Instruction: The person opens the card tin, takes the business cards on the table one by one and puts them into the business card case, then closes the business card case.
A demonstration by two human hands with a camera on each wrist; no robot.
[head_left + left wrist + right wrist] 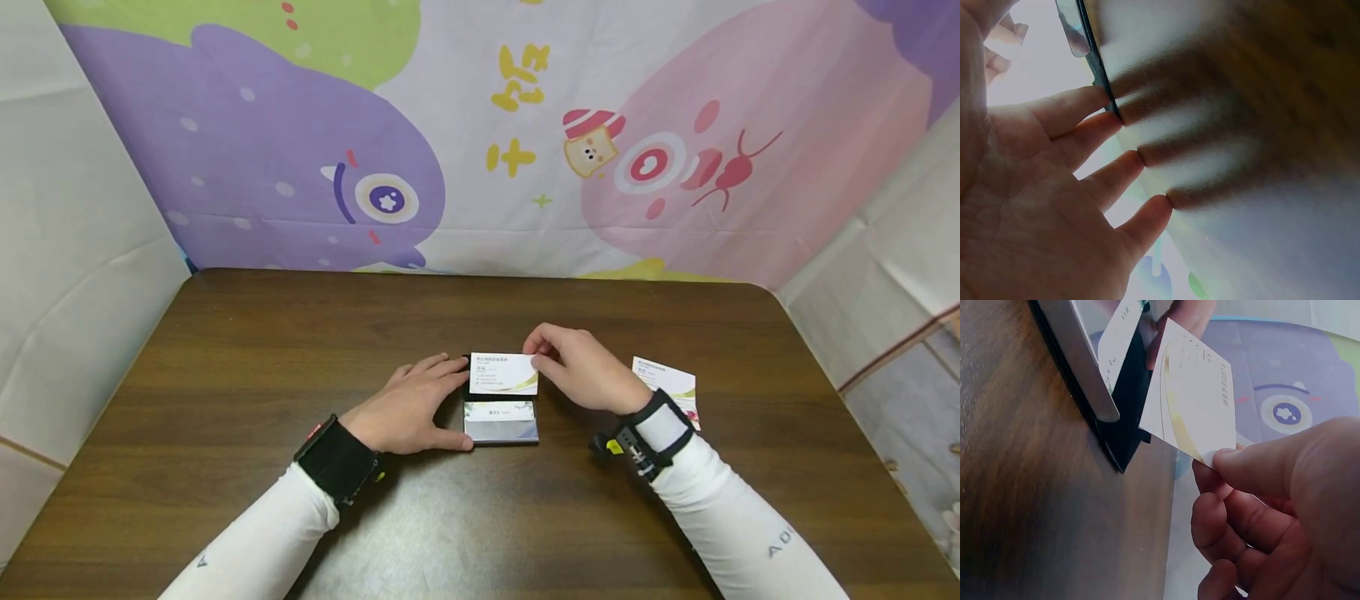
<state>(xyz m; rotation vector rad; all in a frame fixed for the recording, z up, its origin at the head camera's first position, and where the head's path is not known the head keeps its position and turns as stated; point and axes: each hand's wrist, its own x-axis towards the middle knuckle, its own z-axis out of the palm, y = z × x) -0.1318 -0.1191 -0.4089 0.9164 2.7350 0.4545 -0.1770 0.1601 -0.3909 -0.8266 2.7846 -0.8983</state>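
Observation:
My right hand pinches a white business card with gold curves by its right edge, between thumb and forefinger. In the right wrist view the card is tilted up over the black open lid of a card case. The lower half of that card case is metallic, with another card with a leafy print sitting in it. My left hand lies spread at the case's left side, fingertips at the lid and thumb at the lower corner. In the left wrist view its fingers are nearly straight.
Another business card lies on the brown wooden table to the right, partly hidden by my right wrist. A cartoon-printed cloth hangs behind the table, and pale cloth stands at both sides.

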